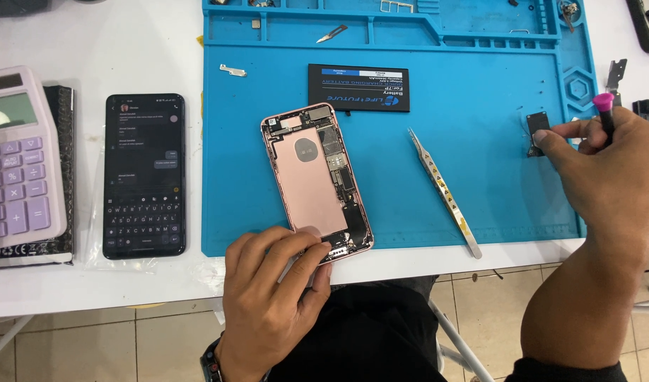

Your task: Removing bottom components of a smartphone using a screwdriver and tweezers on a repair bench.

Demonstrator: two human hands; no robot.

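An opened rose-gold phone housing (314,177) lies on the blue repair mat (480,184), its circuit boards exposed and no battery in it. My left hand (268,297) holds its near bottom corner, fingers on the lower edge. My right hand (607,177) is at the mat's right edge, holding a screwdriver with a pink cap (605,113), fingertips touching a small black component (536,131). A black phone battery (358,88) lies on the mat beyond the housing. Metal tweezers (445,191) lie between the housing and my right hand.
A black smartphone (143,175) with a lit chat screen lies on the white table left of the mat. Further left is a lilac calculator (17,155). A small metal bracket (232,70) and a blade (331,33) lie near the mat's trays.
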